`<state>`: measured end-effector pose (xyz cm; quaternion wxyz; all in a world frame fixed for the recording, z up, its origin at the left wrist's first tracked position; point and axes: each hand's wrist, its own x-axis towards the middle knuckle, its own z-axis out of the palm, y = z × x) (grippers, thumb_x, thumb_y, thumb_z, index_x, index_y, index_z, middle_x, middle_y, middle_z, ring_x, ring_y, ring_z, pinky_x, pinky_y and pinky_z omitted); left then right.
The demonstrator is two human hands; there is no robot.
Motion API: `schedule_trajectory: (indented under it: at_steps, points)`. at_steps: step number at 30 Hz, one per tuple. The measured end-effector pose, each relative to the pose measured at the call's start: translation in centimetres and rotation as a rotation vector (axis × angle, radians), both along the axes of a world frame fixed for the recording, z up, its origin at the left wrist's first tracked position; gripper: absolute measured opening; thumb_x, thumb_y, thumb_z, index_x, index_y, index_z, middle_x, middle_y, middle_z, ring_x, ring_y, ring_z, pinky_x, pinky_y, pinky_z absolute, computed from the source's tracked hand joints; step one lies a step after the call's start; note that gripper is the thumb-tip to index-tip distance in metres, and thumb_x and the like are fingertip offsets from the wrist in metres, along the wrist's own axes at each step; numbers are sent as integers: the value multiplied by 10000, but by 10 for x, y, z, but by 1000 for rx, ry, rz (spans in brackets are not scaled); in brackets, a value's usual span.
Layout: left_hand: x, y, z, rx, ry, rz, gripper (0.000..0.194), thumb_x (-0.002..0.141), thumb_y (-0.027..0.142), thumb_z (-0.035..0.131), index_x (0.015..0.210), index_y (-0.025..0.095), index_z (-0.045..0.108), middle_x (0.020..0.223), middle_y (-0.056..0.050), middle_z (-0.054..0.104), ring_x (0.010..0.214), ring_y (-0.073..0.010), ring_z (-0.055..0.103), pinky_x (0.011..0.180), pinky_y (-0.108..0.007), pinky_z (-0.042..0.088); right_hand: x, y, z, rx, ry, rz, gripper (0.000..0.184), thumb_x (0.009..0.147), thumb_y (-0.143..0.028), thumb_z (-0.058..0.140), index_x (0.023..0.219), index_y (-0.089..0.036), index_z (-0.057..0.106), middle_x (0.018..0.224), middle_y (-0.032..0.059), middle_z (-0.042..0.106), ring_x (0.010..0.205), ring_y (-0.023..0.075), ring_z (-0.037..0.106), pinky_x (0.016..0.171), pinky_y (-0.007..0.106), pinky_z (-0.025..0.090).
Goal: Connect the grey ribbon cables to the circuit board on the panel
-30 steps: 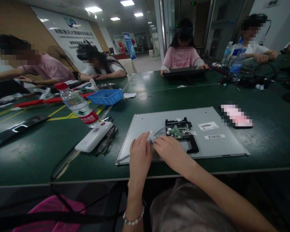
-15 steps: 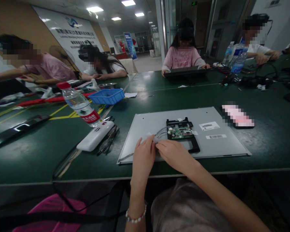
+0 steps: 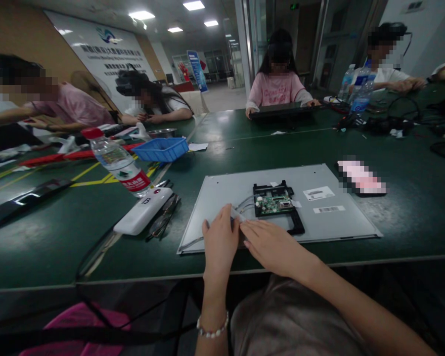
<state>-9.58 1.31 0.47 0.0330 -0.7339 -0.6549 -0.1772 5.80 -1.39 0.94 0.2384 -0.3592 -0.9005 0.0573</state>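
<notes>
A grey flat display panel [image 3: 341,227] lies back side up before me. A green circuit board [image 3: 276,202] in a black plastic bracket [image 3: 298,222] rests on it, with thin grey cables [image 3: 246,201] running left. My left hand [image 3: 219,244] is over the panel's left part, its index finger and thumb closed around a small whitish strip [image 3: 238,213] that looks like tape. From the right, my right hand [image 3: 272,243] reaches it with fingers stretched out nearly flat, their tips at the strip and the thumb apart below. My fingers partly hide the strip and the cables beneath.
Left of the panel are a white power bank [image 3: 144,211], folded glasses [image 3: 163,217] and a red-capped water bottle [image 3: 122,165]. Behind stands a blue tray [image 3: 161,149]. A phone [image 3: 361,177] lies to the right. Several people sit around the green table [image 3: 411,222].
My right fingers have gone from a pinch to stretched out flatter beside the strip. More of the whitish strip shows between my hands. The view has shifted slightly.
</notes>
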Motion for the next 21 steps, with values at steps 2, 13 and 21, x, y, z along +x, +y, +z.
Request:
schedule_trajectory:
  at_steps: [2,13,21]
  points:
    - [1,-1,3,-15,11,2,373,924,260,415,1286,183,454,1275,-148,586,1155,-282,560,1025,-568,317,8,2,10,-1,-32,37,360,935,-156,382,1253,-55,516,1203,188,621,1154,242,559,1004,398,420]
    - [6,18,44,-133,84,37,507,882,439,502,1333,220,422,1401,-131,468,1289,-310,410,1045,-602,264,110,114,49,-102,-144,-76,288,878,-217,510,1122,-176,659,1125,81,685,1033,227,623,905,346,461]
    - [17,94,91,-95,44,-391,467,908,444,440,1295,187,488,1318,-85,559,1194,-232,523,1012,-370,382,107,155,14,-145,-156,-45,252,836,-225,565,1049,-185,693,1062,68,705,977,215,638,861,306,464]
